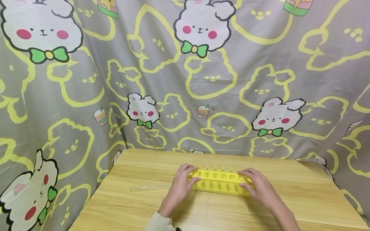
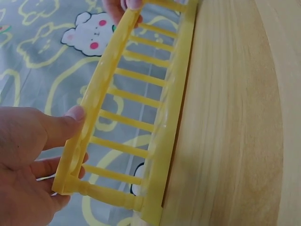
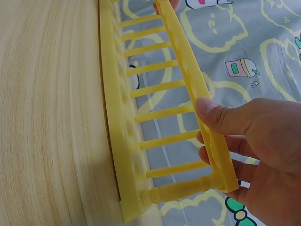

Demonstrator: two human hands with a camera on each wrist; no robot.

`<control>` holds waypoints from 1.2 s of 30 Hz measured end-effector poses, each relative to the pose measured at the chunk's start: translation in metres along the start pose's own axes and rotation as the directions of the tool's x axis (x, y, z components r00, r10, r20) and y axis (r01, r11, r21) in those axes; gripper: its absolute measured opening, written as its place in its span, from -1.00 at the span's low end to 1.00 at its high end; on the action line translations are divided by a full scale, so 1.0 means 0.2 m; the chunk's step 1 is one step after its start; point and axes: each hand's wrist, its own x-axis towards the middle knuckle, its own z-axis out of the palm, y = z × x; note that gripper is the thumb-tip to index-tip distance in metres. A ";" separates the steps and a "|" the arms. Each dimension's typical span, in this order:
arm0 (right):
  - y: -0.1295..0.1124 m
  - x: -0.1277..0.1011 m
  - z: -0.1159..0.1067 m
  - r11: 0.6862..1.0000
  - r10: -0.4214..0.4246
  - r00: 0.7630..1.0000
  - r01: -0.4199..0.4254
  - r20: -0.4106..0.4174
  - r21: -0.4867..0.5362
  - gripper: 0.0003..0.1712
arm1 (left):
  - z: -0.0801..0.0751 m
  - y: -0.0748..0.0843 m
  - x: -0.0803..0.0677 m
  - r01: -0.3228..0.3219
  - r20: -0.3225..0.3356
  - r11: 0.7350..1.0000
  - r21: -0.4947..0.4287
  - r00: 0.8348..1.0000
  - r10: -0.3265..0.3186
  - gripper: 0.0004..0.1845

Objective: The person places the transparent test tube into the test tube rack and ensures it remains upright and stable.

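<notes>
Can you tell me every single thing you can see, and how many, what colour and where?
Wood-grain tabletop: one, pale yellow-brown, under everything else
Grey fabric hanging with bunny pictures: count unclear, grey with yellow outlines, behind and beside the tabletop
Two-tier plastic-looking rack with round holes: one, yellow, around the middle of the tabletop
Slender straight tube: one, clear, lying left of the rack
Tiny cut-off object: one, black, bottom edge of the head view
Sleeve: one, pale beige, beside that object
Left grip: one, bare, holding the rack's left end
Right grip: one, bare, holding its right end
</notes>
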 end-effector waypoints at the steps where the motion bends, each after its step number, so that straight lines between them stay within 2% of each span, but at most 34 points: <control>1: 0.00 0.00 0.00 1.000 0.001 1.000 -0.001 0.000 0.000 -0.49 | 0.00 0.00 0.00 0.004 0.005 1.000 -0.001 1.000 -0.004 -0.61; 11: 0.00 -0.01 0.00 1.000 0.004 1.000 -0.004 -0.001 0.011 -0.49 | -0.08 -0.02 0.00 0.087 0.058 0.996 -0.016 0.995 -0.086 -0.58; 19: 0.01 -0.01 0.00 1.000 0.004 1.000 -0.003 -0.005 0.013 -0.48 | -0.19 -0.10 0.00 0.087 0.078 0.995 -0.046 0.993 -0.084 -0.61; 27: 0.01 0.00 0.00 1.000 0.026 1.000 -0.027 0.015 0.013 -0.50 | -0.31 -0.19 -0.02 0.138 0.113 0.990 -0.038 0.985 -0.133 -0.64; 36: 0.01 -0.01 0.00 1.000 0.010 1.000 -0.010 -0.002 0.018 -0.49 | -0.37 -0.25 -0.04 0.160 0.154 0.985 -0.061 0.977 -0.149 -0.67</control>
